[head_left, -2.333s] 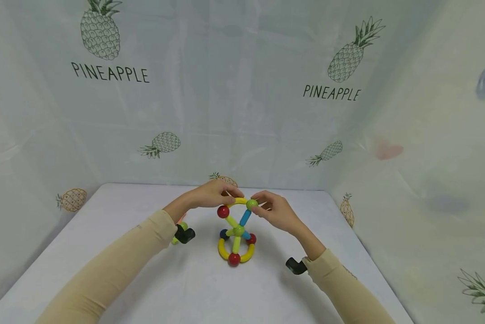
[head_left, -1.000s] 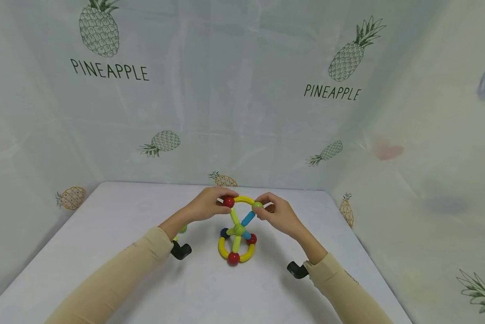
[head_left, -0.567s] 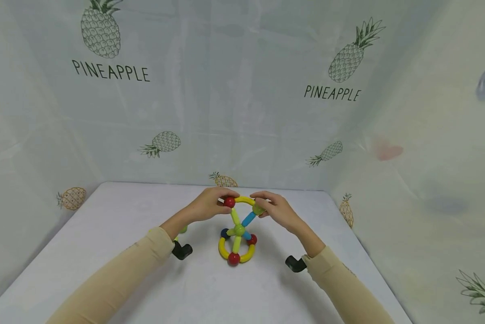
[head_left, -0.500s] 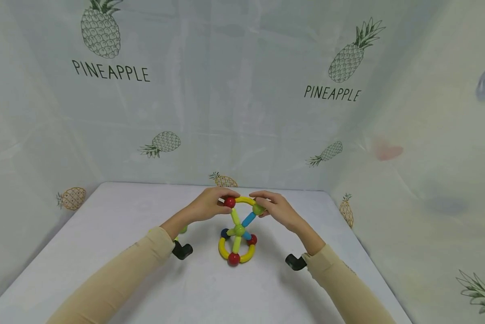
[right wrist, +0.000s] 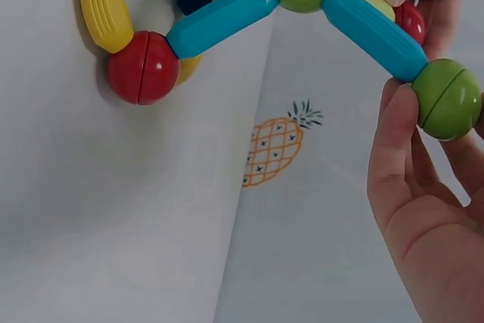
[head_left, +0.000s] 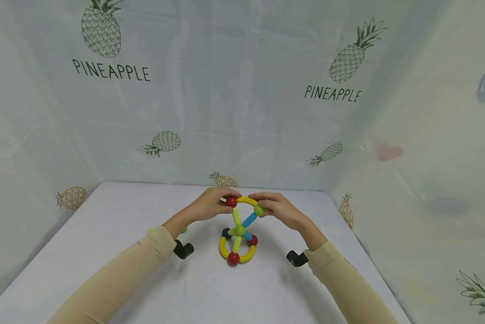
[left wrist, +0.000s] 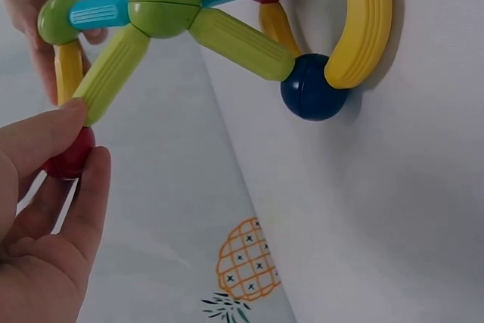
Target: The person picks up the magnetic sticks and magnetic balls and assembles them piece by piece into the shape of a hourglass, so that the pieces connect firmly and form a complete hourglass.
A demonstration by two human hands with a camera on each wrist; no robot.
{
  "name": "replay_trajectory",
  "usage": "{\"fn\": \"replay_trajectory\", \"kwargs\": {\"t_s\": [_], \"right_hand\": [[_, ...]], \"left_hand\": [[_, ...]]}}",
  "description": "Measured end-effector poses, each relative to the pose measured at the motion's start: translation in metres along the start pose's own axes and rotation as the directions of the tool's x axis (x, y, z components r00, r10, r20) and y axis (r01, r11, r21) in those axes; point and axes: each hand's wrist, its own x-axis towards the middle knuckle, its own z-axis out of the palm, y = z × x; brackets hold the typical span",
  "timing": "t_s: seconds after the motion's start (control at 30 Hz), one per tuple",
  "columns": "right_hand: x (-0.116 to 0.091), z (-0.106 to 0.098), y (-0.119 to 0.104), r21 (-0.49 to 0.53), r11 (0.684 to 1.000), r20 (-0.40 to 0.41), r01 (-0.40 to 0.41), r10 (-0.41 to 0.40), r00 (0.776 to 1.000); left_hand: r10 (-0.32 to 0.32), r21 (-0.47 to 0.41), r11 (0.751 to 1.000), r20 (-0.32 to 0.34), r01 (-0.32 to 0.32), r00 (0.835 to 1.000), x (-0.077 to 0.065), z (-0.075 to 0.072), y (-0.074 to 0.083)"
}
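Observation:
A toy of magnetic balls and rods stands on the table, a light green ball [head_left: 240, 230] at its middle. My left hand [head_left: 208, 204] pinches the upper red ball [head_left: 231, 202] between thumb and fingers. A light green rod [left wrist: 113, 73] runs from that ball to the middle. My right hand [head_left: 280, 209] holds the upper green ball [right wrist: 449, 99], which joins a blue rod [right wrist: 374, 34]. A yellow curved rod [head_left: 247, 200] bridges the two held balls. Below, yellow curved rods [head_left: 224, 249] link a navy ball [left wrist: 314, 87] and two red balls [right wrist: 143, 68] in a ring.
Partly hidden behind the left forearm, a green piece [head_left: 184, 229] lies on the white table [head_left: 242, 297]. A pineapple-print cloth [head_left: 242, 112] rises behind the table and along its sides. Black wrist cameras [head_left: 183, 249] stick out below both wrists.
My left hand has gone from the yellow curved rod to the upper red ball. The toy's upper part has shifted right. My right hand has changed its hold on the green ball.

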Motion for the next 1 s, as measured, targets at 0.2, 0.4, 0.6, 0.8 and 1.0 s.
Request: {"fn": "replay_trajectory", "kwargs": {"t_s": [0.2,0.4,0.6,0.8,1.0], "right_hand": [[-0.002,-0.001,0.001,-0.006,1.0,0.001,-0.001,0.001,1.0],[-0.003,-0.002,0.004,0.009,1.0,-0.012,-0.015,0.015,1.0],[-0.006,-0.003,0.006,0.005,1.0,-0.03,-0.015,0.015,0.999],[-0.009,-0.002,0.005,0.002,1.0,-0.033,-0.012,0.012,0.999],[-0.008,-0.002,0.008,0.0,1.0,-0.037,-0.011,0.011,0.999]], "left_hand": [[-0.006,0.002,1.0,0.01,0.006,1.0,-0.002,-0.003,-0.002],[-0.021,0.035,0.999,0.001,0.021,1.0,-0.013,-0.017,-0.011],[-0.048,0.075,0.996,-0.016,0.049,0.999,-0.033,-0.032,-0.036],[-0.083,0.102,0.991,-0.007,0.083,0.997,-0.065,-0.043,-0.059],[-0.115,0.113,0.987,0.011,0.113,0.993,-0.09,-0.044,-0.08]]}}
